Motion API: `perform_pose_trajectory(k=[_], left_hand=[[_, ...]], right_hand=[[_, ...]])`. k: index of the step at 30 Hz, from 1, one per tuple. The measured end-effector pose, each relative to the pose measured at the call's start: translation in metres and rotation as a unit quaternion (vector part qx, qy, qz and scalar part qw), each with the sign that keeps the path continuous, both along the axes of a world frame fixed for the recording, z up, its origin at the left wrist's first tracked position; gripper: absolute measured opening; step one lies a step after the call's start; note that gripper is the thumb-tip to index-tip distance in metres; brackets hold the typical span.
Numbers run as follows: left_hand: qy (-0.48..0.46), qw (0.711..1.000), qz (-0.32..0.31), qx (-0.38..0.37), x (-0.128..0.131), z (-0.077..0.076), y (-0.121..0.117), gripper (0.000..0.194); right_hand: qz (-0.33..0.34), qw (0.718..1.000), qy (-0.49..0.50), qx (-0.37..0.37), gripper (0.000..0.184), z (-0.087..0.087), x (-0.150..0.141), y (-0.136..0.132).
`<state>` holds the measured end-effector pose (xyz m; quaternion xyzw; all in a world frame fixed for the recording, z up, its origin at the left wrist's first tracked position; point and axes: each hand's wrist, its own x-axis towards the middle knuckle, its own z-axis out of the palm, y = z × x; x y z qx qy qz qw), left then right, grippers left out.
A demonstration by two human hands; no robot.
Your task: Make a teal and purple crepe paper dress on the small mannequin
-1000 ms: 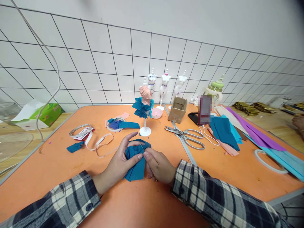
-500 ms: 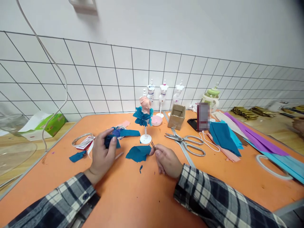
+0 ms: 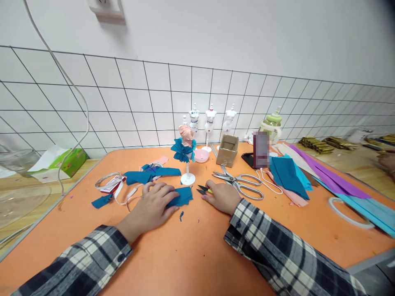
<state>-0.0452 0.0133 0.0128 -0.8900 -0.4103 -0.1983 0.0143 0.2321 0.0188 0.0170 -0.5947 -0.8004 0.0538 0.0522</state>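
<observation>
My left hand (image 3: 154, 203) lies with its fingers stretched over a dark teal piece of crepe paper (image 3: 184, 196), covering its left part. My right hand (image 3: 224, 196) rests on the table, its fingers closed around the yellow handle of small scissors (image 3: 203, 190). Their dark blades point left at the paper, apart from it. Just behind stands a small white dress form (image 3: 188, 179), dressed in a pink crepe top and a pleated teal skirt (image 3: 182, 149). Small teal scraps (image 3: 181, 216) lie in front of the paper.
Large metal scissors (image 3: 247, 185) lie right of my right hand. A cardboard box (image 3: 227, 151), a pink dish (image 3: 201, 156) and more dress forms (image 3: 210, 119) stand behind. Teal strips (image 3: 138, 177) and a white ribbon (image 3: 121, 197) lie left; coloured crepe sheets (image 3: 290, 174) lie right.
My left hand has let go of teal paper at the left and moved right onto the teal piece. My right hand has lowered the small scissors to the tabletop.
</observation>
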Motion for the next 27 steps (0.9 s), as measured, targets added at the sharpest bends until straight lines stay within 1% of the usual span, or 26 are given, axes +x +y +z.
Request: perform_pose_trajectory(k=[3,6,10,13,14,16,18,21,23,24,26,27], left_hand=[[0.014,0.999,0.017,-0.026,0.000,-0.005,0.004,0.022],[0.015,0.999,0.014,-0.043,-0.004,-0.006,0.011,0.026],[-0.043,0.997,0.009,-0.059,-0.005,-0.006,0.011,0.027],[-0.098,0.987,0.034,-0.121,0.000,-0.005,0.004,0.028],[-0.116,0.982,0.033,-0.147,0.003,-0.004,0.001,0.028],[-0.141,0.970,0.004,-0.198,0.007,-0.003,-0.004,0.029],[-0.145,0.962,-0.031,-0.230,0.011,-0.001,-0.008,0.030],[-0.138,0.963,-0.045,-0.229,0.014,0.001,-0.010,0.030],[-0.139,0.967,-0.045,-0.211,0.015,0.001,-0.009,0.030],[-0.140,0.969,-0.047,-0.200,0.015,0.001,-0.009,0.030],[-0.141,0.972,-0.057,-0.180,0.015,0.001,-0.009,0.029],[-0.142,0.973,-0.065,-0.172,0.014,0.001,-0.009,0.028]], right_hand=[[0.011,1.000,0.001,0.010,0.033,-0.001,0.001,0.001],[0.025,0.999,0.011,0.023,0.027,-0.002,0.002,0.002],[0.027,0.999,0.016,0.032,0.024,-0.005,0.001,0.003],[0.017,0.998,0.012,0.053,0.024,-0.007,0.000,0.003],[0.015,0.998,0.011,0.058,0.025,-0.007,-0.001,0.004],[0.013,0.998,0.010,0.056,0.025,-0.009,0.000,0.004],[0.017,0.999,0.014,0.049,0.023,-0.010,0.001,0.005],[0.019,0.997,0.036,0.072,0.021,-0.012,0.000,0.005],[0.048,0.991,0.090,0.091,0.020,-0.010,-0.003,0.001],[0.082,0.984,0.131,0.093,0.021,-0.009,-0.006,-0.001],[0.165,0.959,0.213,0.086,0.025,-0.006,-0.013,-0.008],[0.197,0.948,0.237,0.081,0.029,-0.004,-0.018,-0.012]])
